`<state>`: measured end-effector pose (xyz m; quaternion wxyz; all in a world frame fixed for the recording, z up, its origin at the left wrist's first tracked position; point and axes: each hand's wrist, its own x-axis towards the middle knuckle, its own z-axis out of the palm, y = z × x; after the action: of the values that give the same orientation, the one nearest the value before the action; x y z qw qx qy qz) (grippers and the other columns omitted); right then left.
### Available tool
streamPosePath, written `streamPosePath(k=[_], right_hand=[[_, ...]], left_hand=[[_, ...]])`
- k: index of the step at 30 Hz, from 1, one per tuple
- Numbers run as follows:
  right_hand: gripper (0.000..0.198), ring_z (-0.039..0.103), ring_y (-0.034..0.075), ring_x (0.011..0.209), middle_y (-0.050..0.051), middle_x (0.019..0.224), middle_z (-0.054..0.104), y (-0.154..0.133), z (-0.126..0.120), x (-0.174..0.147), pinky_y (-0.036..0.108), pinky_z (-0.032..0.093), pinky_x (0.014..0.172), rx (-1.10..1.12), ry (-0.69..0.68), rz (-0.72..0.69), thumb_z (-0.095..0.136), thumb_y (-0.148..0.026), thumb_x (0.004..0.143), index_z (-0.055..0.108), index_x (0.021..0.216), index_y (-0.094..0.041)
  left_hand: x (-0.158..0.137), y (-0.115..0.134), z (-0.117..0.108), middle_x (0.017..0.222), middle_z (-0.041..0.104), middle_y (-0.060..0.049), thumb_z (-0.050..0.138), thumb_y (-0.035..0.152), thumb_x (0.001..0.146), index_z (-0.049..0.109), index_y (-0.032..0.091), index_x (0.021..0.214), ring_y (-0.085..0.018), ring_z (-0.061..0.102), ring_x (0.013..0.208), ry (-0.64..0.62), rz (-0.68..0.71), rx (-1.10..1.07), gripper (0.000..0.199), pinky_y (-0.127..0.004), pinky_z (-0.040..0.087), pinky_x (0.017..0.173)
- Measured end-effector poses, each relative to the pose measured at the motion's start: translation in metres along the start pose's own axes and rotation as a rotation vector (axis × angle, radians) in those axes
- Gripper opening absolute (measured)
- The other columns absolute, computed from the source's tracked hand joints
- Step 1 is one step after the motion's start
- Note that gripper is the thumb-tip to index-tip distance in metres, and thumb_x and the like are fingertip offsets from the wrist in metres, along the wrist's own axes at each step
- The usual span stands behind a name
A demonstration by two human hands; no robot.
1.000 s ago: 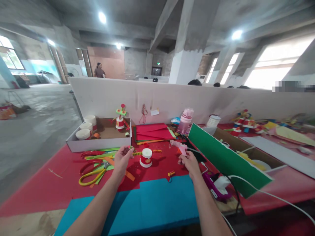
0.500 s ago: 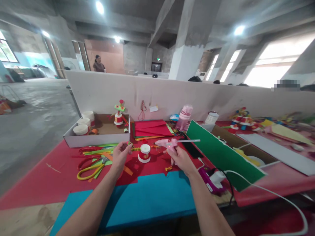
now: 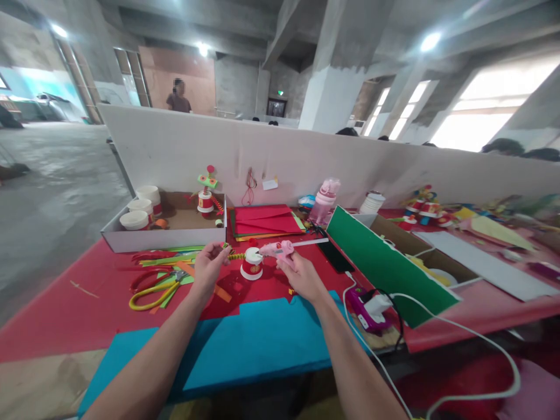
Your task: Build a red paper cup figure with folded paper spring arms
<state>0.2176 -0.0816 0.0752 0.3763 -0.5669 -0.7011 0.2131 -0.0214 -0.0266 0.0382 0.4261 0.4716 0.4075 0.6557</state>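
Note:
My right hand [image 3: 301,277] is closed around the grip of a pink hot glue gun [image 3: 279,251]. Its nozzle points left, over the top of an upturned paper cup [image 3: 252,269] with a red band. A yellow-green folded paper spring [image 3: 237,256] sticks out from the cup's left side. On that side my left hand [image 3: 210,262] pinches a small greenish piece, too small to name, between thumb and fingers. Yellow-handled scissors [image 3: 153,296] lie left of it among paper strips [image 3: 179,269].
A white box [image 3: 164,239] at the back left holds paper cups and a finished cup figure [image 3: 205,198]. Red paper sheets [image 3: 266,221] lie behind the cup. To the right are a green board [image 3: 385,262], a phone [image 3: 336,256] and a purple power strip [image 3: 367,312] with cables. Blue sheet [image 3: 262,338] in front.
The glue gun has moved left, so its nozzle is now over the cup's top. My left hand still pinches the small piece. The whole view has shifted slightly.

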Motion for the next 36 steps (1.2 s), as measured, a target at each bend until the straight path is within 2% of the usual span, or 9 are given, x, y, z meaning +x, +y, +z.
streamPosePath(k=[17, 27, 36], right_hand=[[0.034, 0.068, 0.025, 0.095, 0.01, 0.104, 0.072, -0.0053, 0.0072, 0.0006, 0.028, 0.048, 0.077, -0.098, -0.008, 0.023, 0.048, -0.038, 0.092, 0.057, 0.121, -0.021], [0.036, 0.065, 0.027, 0.106, 0.013, 0.108, 0.071, -0.007, 0.0058, -0.0004, 0.029, 0.046, 0.082, -0.173, -0.001, 0.023, 0.045, -0.041, 0.094, 0.055, 0.121, -0.019], [0.035, 0.066, 0.025, 0.102, 0.011, 0.108, 0.071, -0.0082, 0.0053, -0.0002, 0.027, 0.046, 0.079, -0.179, -0.023, 0.024, 0.045, -0.041, 0.094, 0.054, 0.121, -0.02]], left_hand=[[-0.0001, 0.0003, -0.0016, 0.053, 0.056, 0.005, 0.073, 0.037, 0.073, 0.06, 0.017, 0.086, -0.01, 0.052, 0.051, -0.012, 0.015, -0.003, 0.027, -0.022, 0.041, 0.057], [0.0002, 0.0005, -0.0022, 0.053, 0.056, 0.004, 0.074, 0.038, 0.072, 0.06, 0.017, 0.085, -0.01, 0.052, 0.051, -0.018, 0.016, -0.006, 0.028, -0.023, 0.041, 0.056], [0.0003, 0.0019, -0.002, 0.052, 0.056, 0.005, 0.074, 0.037, 0.072, 0.059, 0.018, 0.085, -0.011, 0.053, 0.051, -0.002, 0.015, -0.001, 0.028, -0.023, 0.042, 0.057]])
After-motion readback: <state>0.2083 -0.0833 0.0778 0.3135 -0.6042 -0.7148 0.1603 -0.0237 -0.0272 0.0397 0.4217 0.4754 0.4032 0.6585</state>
